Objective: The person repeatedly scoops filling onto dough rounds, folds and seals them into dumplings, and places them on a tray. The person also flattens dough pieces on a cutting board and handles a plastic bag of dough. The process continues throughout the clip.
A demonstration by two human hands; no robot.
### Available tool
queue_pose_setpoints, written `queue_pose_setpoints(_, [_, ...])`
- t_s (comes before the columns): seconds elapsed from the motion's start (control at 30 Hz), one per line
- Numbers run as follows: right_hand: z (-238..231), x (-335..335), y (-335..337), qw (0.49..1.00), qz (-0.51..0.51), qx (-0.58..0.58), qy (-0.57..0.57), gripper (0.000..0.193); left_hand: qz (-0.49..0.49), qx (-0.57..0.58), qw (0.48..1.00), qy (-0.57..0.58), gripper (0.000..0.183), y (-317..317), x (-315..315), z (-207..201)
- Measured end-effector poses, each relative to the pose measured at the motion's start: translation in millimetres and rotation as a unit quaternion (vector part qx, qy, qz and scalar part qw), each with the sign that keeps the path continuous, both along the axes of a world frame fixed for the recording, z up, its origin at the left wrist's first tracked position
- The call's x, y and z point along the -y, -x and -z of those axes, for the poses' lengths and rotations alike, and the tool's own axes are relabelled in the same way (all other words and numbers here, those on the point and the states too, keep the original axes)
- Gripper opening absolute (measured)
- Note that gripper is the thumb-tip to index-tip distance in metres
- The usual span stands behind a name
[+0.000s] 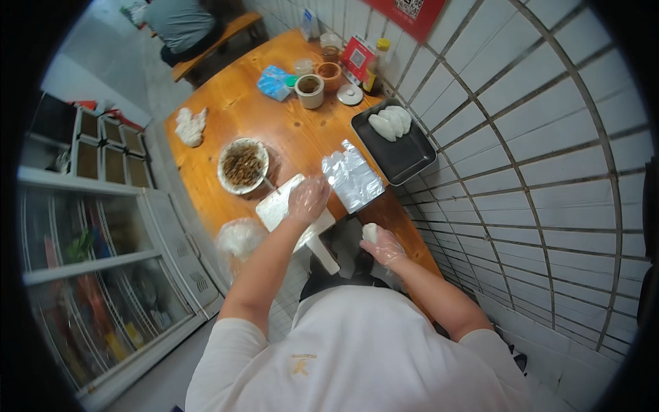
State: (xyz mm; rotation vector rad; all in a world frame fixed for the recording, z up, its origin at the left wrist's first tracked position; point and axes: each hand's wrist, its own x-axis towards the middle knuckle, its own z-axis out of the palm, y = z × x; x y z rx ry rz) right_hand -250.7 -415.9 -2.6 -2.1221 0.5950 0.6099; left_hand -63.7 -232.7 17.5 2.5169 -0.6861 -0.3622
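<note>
White dough piece (370, 232) clamped in right hand (386, 247) fingers, just right of white board (280, 204); left hand (307, 199) laid on board, fingers spread.

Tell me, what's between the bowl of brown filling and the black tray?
In the head view, a shiny silver foil packet lies on the wooden table between the bowl and the black tray.
</note>
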Motion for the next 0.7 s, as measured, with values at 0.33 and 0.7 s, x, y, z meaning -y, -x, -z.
queue_pose_setpoints(0.33, [51.9, -4.0, -110.5, 0.882, -0.205, 0.352, 0.24, 0.032, 0.16, -0.027, 0.981, -0.103, 0.028, -109.4, 65.6, 83.6])
queue_pose_setpoints(0.7, [-96.4, 37.9, -25.7, 0.727, 0.366, 0.108, -0.571, 0.058, 0.111, 0.056, 0.991, 0.04, 0.039, -70.7, 68.5, 31.8])
